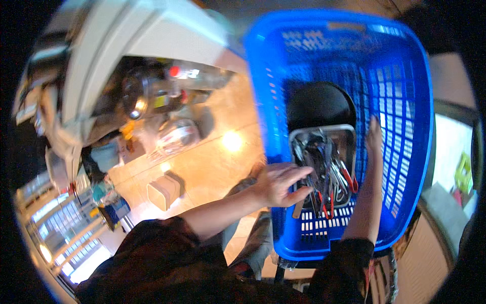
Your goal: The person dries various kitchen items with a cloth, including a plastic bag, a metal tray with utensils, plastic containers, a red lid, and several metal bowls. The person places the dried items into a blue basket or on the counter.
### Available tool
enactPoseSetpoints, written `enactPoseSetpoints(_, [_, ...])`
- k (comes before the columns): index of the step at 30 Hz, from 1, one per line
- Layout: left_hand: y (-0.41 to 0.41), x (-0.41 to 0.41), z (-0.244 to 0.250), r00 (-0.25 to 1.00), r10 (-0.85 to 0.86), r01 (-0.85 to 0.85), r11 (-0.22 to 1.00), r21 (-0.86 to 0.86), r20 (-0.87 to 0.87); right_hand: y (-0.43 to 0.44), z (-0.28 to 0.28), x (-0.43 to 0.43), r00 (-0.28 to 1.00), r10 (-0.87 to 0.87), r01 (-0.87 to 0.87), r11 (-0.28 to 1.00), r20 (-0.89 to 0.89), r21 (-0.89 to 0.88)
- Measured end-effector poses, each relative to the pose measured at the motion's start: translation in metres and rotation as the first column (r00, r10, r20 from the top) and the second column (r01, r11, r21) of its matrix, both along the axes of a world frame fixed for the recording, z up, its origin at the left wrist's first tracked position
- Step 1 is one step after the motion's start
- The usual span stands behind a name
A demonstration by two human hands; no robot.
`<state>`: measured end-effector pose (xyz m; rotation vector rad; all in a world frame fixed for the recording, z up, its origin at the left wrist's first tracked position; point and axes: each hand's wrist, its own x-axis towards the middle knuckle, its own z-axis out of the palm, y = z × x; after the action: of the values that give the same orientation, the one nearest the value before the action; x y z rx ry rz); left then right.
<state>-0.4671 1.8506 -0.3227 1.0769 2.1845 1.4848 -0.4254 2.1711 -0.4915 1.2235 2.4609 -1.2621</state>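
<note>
A large blue plastic laundry basket (279, 152) with slotted walls stands before me. Inside it, a metal tray (322, 128) holds a heap of utensils or tools (322, 163), among them several with red handles (347, 178). Behind the tray lies a round black object (321, 104), perhaps a pan. My left hand (286, 184) is over the tray's left edge, thumb and fingers apart, with nothing in its grasp. Down inside the basket, my right hand (374, 133) is by the right wall, right of the tray; its fingers are blurred and partly hidden.
Left of the basket, a small beige bin (165, 192) stands on the tiled floor. Farther off are bottles (182, 72), a clear plastic bag or container (176, 136) and a light blue bucket (105, 155). A white cabinet-like surface (182, 30) spans the upper left.
</note>
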Motion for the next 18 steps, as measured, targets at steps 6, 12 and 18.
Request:
enactPoseSetpoints(6, [-0.005, 0.011, 0.008, 0.982, -0.115, 0.088, 0.98, -0.178, -0.147, 0.016, 0.04, 0.08, 0.96, 0.242, -0.261, 0.956, -0.143, -0.137])
enactPoseSetpoints(12, [-0.128, 0.056, 0.101, 0.974, 0.131, -0.189, 0.919, -0.346, -0.185, -0.164, 0.256, 0.033, 0.706, 0.697, -0.698, 0.657, 0.122, 0.284])
enactPoseSetpoints(18, [-0.28, 0.088, 0.156, 0.776, 0.611, -0.488, 0.74, -0.462, 0.159, -0.275, 0.352, 0.007, 0.605, 0.785, -0.793, 0.609, -0.134, -0.016])
